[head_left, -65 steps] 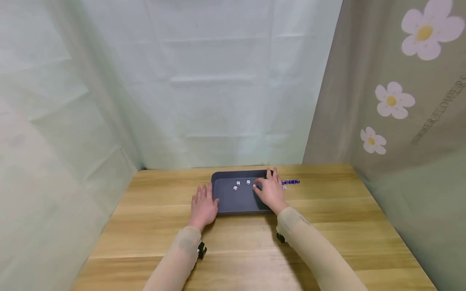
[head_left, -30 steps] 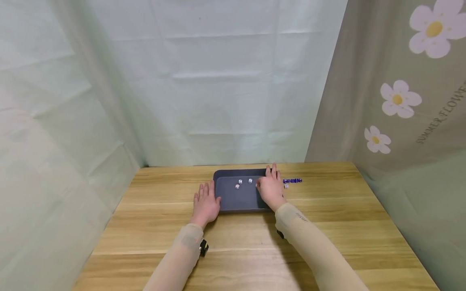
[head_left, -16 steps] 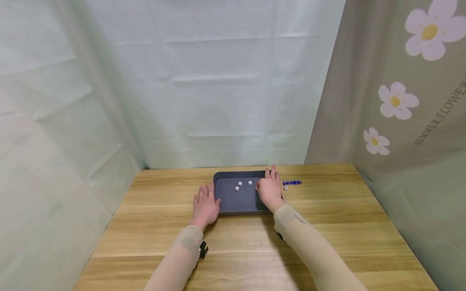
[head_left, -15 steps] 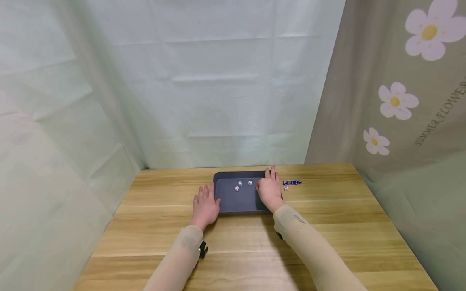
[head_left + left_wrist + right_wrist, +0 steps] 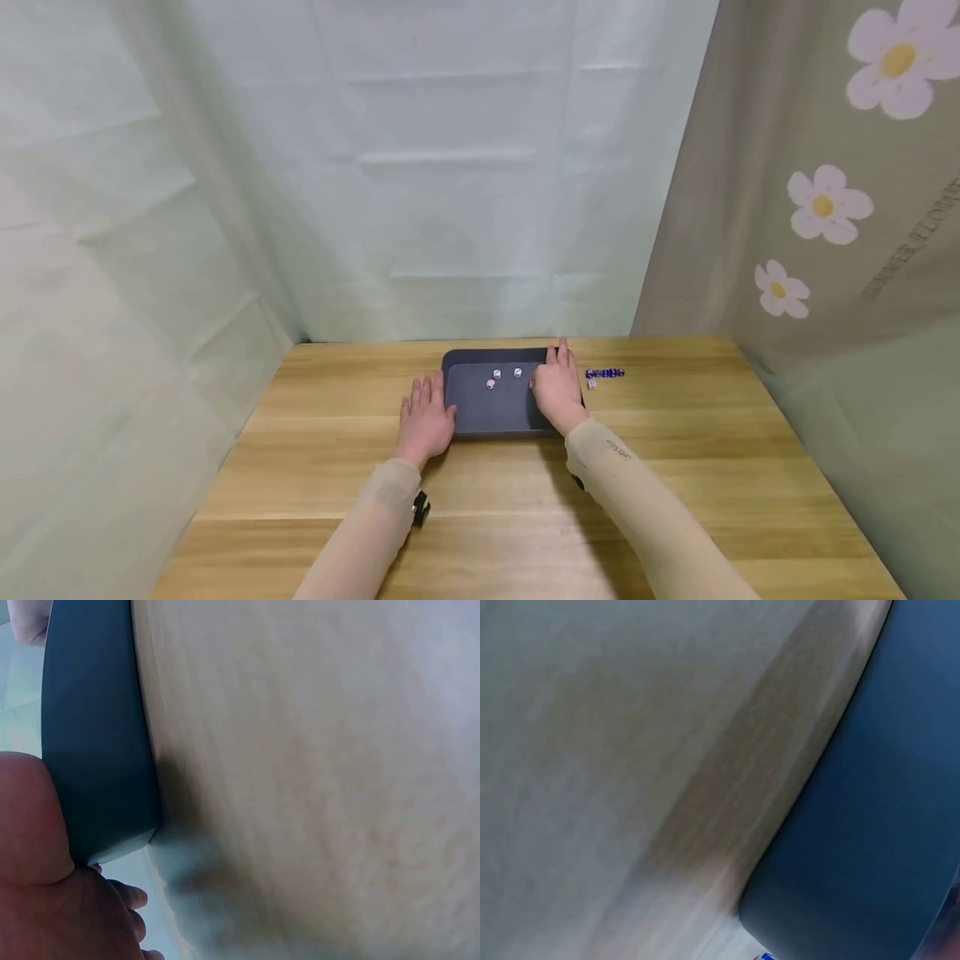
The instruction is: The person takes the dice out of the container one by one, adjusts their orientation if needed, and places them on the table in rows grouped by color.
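Note:
A dark grey tray (image 5: pixel 495 417) stands on the wooden table in the head view, with three white dice (image 5: pixel 491 384) visible inside toward its back half. My left hand (image 5: pixel 425 421) lies against the tray's left side, fingers straight and thumb at the rim. Over the tray's right side reaches my right hand (image 5: pixel 557 390), thumb and forefinger pinching a white die (image 5: pixel 532 384) that is mostly hidden; its other fingers extend toward the back right corner. The left wrist view shows the tray's outer wall (image 5: pixel 101 735) beside the thumb; in the right wrist view that hand is nearly out of sight.
Just right of the tray, a row of several blue dice (image 5: pixel 604 373) sits on the wooden table (image 5: pixel 675 467), with one white die (image 5: pixel 592 384) in front of it. Pale curtains (image 5: pixel 480 208) hang behind the table, and a flowered curtain (image 5: pixel 750 250) is at the right.
The right thumb and forefinger have drawn in, so the white die between them, plainly seen earlier, is now mostly covered. The left hand, the tray and the other dice stay in place.

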Demonstrator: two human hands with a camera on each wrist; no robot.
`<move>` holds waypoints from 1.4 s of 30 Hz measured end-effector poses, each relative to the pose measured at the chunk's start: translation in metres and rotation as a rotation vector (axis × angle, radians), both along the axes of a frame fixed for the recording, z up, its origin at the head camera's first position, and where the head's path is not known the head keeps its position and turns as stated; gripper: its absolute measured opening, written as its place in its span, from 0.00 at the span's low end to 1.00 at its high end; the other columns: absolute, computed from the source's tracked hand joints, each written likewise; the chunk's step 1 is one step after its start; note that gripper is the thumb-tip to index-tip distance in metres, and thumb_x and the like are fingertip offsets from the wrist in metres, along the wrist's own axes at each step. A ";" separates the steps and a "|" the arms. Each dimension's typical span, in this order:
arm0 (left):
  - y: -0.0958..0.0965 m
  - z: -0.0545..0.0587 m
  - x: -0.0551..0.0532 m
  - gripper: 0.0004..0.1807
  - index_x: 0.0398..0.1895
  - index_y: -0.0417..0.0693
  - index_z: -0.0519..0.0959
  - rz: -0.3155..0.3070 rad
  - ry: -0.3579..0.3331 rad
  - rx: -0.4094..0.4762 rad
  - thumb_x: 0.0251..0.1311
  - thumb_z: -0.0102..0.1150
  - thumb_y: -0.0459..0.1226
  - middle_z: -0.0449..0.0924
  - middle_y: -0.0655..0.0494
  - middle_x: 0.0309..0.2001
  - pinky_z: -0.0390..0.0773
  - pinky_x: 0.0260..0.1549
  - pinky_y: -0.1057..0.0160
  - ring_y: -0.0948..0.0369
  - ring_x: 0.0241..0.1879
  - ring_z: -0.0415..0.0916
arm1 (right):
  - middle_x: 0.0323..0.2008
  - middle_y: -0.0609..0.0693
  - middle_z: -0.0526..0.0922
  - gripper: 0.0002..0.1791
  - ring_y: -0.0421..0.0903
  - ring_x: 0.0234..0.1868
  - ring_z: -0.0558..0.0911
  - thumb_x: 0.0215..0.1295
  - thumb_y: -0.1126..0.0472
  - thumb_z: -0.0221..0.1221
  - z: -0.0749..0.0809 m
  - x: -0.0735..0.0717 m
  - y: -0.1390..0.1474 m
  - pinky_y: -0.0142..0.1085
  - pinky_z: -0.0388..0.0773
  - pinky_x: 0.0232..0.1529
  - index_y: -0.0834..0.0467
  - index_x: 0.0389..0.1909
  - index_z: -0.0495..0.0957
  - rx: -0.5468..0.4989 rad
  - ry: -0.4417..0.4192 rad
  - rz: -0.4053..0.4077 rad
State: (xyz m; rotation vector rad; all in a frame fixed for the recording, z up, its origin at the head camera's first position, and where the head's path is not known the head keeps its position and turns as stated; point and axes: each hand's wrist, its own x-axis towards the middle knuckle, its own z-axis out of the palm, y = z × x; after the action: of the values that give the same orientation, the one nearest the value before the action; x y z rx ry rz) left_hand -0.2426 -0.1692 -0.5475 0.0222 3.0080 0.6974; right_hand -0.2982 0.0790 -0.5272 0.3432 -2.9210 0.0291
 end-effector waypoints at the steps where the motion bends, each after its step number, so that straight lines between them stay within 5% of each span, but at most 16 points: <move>1: 0.000 0.001 0.000 0.41 0.88 0.42 0.43 0.002 0.000 -0.003 0.82 0.47 0.43 0.44 0.32 0.85 0.38 0.79 0.32 0.38 0.85 0.33 | 0.70 0.69 0.76 0.06 0.73 0.80 0.57 0.68 0.57 0.71 0.001 0.000 0.000 0.57 0.60 0.78 0.54 0.37 0.95 0.001 0.001 -0.001; 11: -0.003 0.004 -0.002 0.41 0.89 0.43 0.40 0.004 -0.049 -0.014 0.83 0.46 0.43 0.42 0.33 0.85 0.35 0.79 0.34 0.40 0.85 0.31 | 0.70 0.69 0.76 0.08 0.72 0.80 0.59 0.68 0.57 0.71 0.007 0.000 -0.002 0.57 0.63 0.77 0.55 0.33 0.94 0.025 0.004 0.020; 20: -0.004 -0.002 -0.004 0.42 0.89 0.43 0.40 0.006 -0.045 -0.015 0.83 0.46 0.45 0.42 0.34 0.86 0.35 0.79 0.35 0.40 0.85 0.30 | 0.75 0.71 0.68 0.05 0.74 0.82 0.49 0.71 0.56 0.71 0.006 0.001 0.011 0.61 0.56 0.79 0.51 0.40 0.94 -0.115 -0.105 0.055; 42: 0.001 0.013 0.006 0.40 0.87 0.40 0.47 0.020 -0.010 0.009 0.81 0.50 0.42 0.47 0.32 0.84 0.37 0.79 0.34 0.38 0.85 0.35 | 0.76 0.73 0.66 0.08 0.76 0.81 0.52 0.75 0.54 0.69 0.020 0.009 0.039 0.66 0.60 0.76 0.52 0.47 0.91 -0.352 -0.077 0.141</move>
State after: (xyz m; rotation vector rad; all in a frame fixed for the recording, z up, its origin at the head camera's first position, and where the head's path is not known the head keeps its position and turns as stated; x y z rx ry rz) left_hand -0.2364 -0.1682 -0.5341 -0.0105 3.0001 0.7105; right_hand -0.2895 0.1183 -0.5071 0.4944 -2.8828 0.5802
